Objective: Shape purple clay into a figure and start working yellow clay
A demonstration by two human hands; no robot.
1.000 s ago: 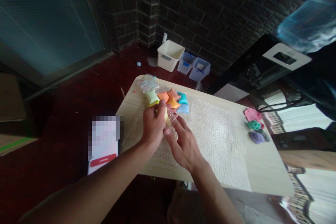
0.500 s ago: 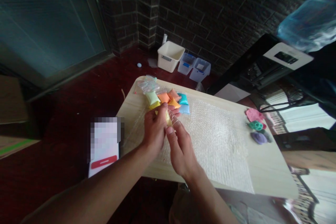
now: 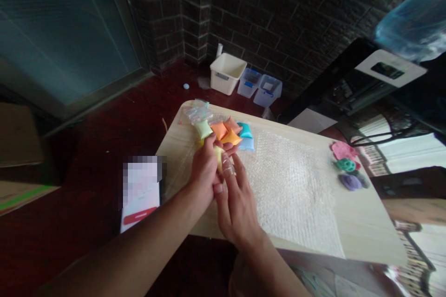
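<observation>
Between my two hands is a pale yellow packet (image 3: 219, 155), soft-looking, with clear crinkled film at its right side. My left hand (image 3: 205, 164) is closed around it, thumb on top. My right hand (image 3: 239, 204) grips the packet's filmy side with its fingers, and its thumb lies lower, against the left palm. Just beyond them sit small pillow-shaped packets: light green (image 3: 202, 129), orange (image 3: 219, 130), brownish orange (image 3: 232, 125), yellow-orange (image 3: 232, 138), teal (image 3: 245, 130) and light blue (image 3: 247, 144). A brighter yellow one is mostly hidden behind my left hand.
Bubble wrap (image 3: 296, 190) covers much of the wooden table (image 3: 369, 227). Pink (image 3: 343, 151), green (image 3: 345, 164) and purple (image 3: 351, 182) pieces lie at the right edge. Clear bags (image 3: 198, 112) lie at the far left corner. A phone (image 3: 141, 195) stands left; a white basket (image 3: 226, 74) is on the floor.
My right thumb has moved down and left, away from its fingertips. The left thumb has shifted slightly left, exposing more of the pale yellow packet. The view has shifted slightly.
</observation>
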